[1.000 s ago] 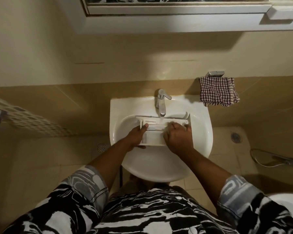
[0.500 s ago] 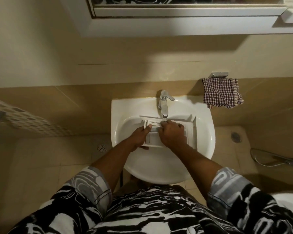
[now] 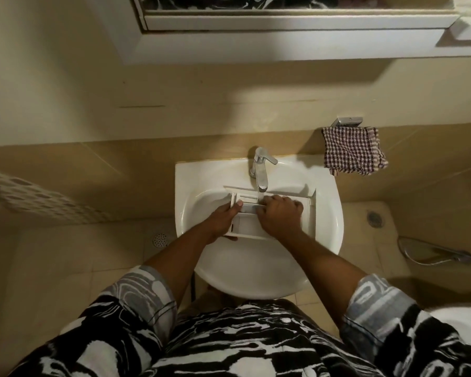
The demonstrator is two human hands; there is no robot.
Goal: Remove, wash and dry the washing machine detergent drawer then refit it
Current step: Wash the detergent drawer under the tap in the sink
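Scrubbing goes best with the white plastic detergent drawer (image 3: 246,225) held low in the white ceramic basin (image 3: 329,221) beneath the chrome tap (image 3: 261,172). The left hand (image 3: 223,217) grips its end and the right hand (image 3: 279,213) curls its fingers over the middle divider, so work each compartment corner in turn.

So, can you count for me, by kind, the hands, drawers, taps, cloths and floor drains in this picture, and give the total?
hands: 2, the left hand and the right hand
detergent drawer: 1
tap: 1
checked cloth: 1
floor drains: 2, the second one right of the sink
Total: 7
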